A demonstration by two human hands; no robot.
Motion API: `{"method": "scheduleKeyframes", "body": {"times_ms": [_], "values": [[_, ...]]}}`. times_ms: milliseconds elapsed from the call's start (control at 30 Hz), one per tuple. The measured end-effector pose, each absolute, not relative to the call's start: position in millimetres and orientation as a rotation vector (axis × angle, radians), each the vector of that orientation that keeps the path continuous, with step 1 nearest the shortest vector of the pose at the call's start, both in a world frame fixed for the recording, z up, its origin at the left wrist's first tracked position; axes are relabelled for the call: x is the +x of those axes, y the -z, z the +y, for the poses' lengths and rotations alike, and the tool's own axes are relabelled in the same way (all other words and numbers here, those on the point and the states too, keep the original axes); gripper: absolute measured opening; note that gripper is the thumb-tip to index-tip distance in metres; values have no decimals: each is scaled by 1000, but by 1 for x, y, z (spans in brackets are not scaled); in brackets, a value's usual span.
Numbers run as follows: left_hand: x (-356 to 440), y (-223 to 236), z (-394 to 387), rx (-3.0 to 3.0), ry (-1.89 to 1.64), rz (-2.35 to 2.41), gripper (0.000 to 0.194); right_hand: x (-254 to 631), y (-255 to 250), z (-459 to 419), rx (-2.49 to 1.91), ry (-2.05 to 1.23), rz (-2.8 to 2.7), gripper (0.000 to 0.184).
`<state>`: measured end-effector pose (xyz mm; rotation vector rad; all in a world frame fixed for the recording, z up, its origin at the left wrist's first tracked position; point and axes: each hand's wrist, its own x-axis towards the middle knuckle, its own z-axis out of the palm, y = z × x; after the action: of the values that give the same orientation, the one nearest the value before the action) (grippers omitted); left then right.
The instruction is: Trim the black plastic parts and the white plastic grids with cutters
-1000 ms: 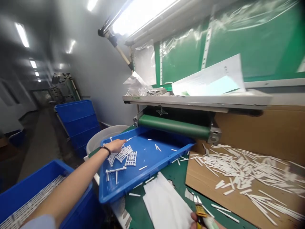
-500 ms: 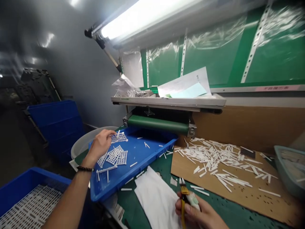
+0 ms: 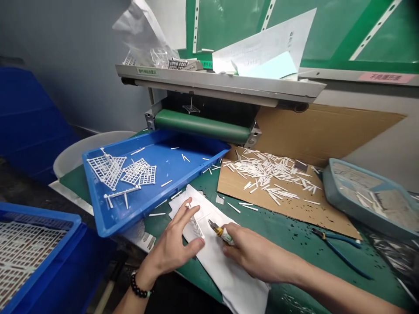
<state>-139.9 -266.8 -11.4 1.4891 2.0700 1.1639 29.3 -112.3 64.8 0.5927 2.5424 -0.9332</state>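
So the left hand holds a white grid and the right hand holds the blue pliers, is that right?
Not quite: the right hand holds the yellow pliers. The blue pliers lie on the green table, as the head view shows. The left hand does hold a white grid.

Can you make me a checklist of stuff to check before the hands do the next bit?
1. Left hand has the grid: ok, held between fingers and thumb.
2. Right hand has the cutters: ok, tips pointing toward the grid.
3. Cutter tips touching the grid's stem: cannot tell, white on white.
4. Cloth under the work: ok, beneath both hands.
5. Table free of loose sticks: not ok, some lie beside the cloth.
6. Blue pliers away from the hands: ok.
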Motion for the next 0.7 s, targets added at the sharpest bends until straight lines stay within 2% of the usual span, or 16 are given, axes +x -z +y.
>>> {"method": "scheduleKeyframes", "body": {"times_ms": [133, 233, 300, 700], "values": [[-133, 15, -263, 1346, -1247, 2120, 72, 13, -66, -118, 543, 825, 2515, 10], [-130, 21, -260, 1246, -1284, 2129, 94, 3, -68, -121, 537, 791, 2499, 9], [-130, 24, -259, 1208, -1277, 2126, 101, -3, -69, -123, 545, 770, 2485, 9], [-134, 18, -260, 1242, -1243, 2101, 96, -19, -70, -128, 582, 689, 2421, 8]]}}
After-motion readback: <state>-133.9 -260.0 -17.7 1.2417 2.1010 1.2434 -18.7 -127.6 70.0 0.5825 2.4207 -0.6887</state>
